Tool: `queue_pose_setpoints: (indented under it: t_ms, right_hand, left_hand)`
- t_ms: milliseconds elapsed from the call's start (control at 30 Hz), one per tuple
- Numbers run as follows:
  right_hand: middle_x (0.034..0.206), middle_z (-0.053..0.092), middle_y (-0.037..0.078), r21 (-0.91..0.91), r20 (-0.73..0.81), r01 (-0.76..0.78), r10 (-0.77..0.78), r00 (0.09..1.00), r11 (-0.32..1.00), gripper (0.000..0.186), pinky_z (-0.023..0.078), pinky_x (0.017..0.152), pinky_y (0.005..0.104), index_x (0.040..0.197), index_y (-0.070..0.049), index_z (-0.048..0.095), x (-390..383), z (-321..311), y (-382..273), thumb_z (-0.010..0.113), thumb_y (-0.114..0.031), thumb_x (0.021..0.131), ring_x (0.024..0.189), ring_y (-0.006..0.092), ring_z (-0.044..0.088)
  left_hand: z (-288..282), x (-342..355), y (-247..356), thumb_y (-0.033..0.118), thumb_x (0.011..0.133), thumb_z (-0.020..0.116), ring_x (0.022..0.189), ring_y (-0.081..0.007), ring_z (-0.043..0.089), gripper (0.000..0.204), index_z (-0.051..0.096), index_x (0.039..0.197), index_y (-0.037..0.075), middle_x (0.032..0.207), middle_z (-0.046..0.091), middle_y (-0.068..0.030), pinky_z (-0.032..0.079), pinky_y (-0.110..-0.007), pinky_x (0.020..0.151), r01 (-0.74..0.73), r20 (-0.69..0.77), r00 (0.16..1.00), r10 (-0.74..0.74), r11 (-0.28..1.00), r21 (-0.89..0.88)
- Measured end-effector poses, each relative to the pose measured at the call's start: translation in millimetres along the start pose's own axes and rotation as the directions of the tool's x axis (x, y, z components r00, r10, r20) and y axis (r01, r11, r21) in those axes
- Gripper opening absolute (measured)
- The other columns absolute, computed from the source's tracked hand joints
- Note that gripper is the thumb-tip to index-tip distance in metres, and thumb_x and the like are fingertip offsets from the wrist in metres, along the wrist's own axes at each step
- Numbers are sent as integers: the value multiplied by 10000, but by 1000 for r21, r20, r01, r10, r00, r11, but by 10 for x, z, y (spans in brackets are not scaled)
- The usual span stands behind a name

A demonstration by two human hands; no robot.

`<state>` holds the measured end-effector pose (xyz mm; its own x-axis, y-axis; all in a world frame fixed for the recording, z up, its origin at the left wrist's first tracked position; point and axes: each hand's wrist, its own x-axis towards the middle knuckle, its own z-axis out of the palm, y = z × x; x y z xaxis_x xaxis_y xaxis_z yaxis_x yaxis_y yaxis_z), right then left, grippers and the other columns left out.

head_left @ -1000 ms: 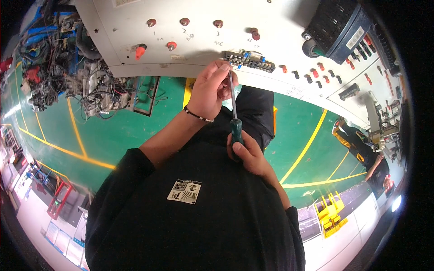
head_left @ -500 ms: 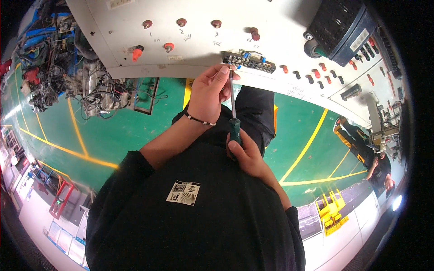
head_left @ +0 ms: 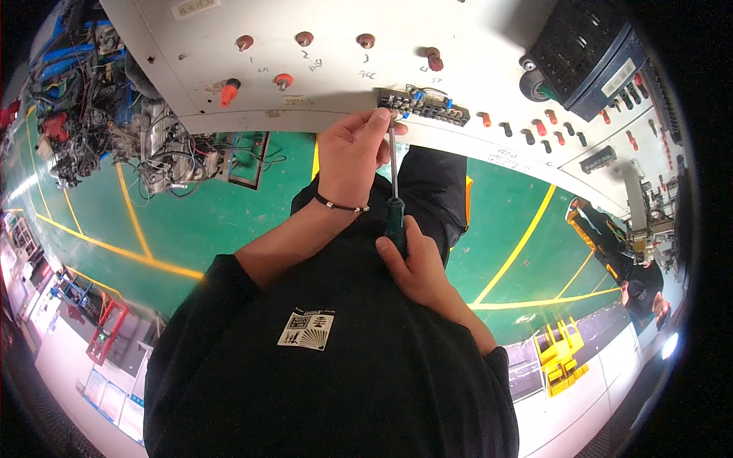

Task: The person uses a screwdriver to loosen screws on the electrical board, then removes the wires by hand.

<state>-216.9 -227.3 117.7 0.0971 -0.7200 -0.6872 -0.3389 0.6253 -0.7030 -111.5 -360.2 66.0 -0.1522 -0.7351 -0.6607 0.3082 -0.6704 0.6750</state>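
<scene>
A screwdriver with a dark green handle and a long metal shaft points up at the terminal strip. My right hand is closed round its handle, thumb along the side. At the shaft's tip, my left hand is closed in a pinch, with fingertips on both sides of the tip. Whatever is between those fingers is too small and covered to make out. Just beyond them, the black terminal strip carries metal screws, blue wire ends and a looped wire. It is mounted near the lower edge of a white panel.
Red and black sockets line the panel to the right, below a dark boxy unit. Red-brown posts stand out at upper left. An engine with wiring is at left. Another person is far right.
My right hand has shifted slightly on the screwdriver handle, its thumb a little further left. The view has shifted slightly; my left hand stays at the shaft's tip.
</scene>
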Motion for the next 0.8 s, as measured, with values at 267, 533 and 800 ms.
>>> queue_pose_setpoints:
  t_ms: [267,533,800]
  right_hand:
    - [648,574,269,-106,-20,-18,16,1000,994,425,434,542,523,997,33,412,23,-15,-145,576,-351,922,620,466,578]
    - [612,559,255,-123,-37,16,-20,999,992,408,425,515,515,985,36,408,11,-39,-148,581,-328,922,586,455,570]
    - [611,554,254,-83,-32,32,-34,999,996,403,426,515,514,952,36,402,22,-61,-185,582,-324,922,593,456,571]
  left_hand:
    - [9,30,91,185,939,572,506,-44,458,223,659,961,-19,828,704,-84,358,-181,461,74,-9,997,-74,997,32]
    - [41,27,177,210,943,572,498,-53,458,253,660,950,-27,824,704,-88,362,-186,455,118,2,993,-119,989,88]
    - [25,62,178,271,954,560,452,-46,415,313,660,922,-24,787,698,-108,280,-191,414,75,7,997,-78,981,176]
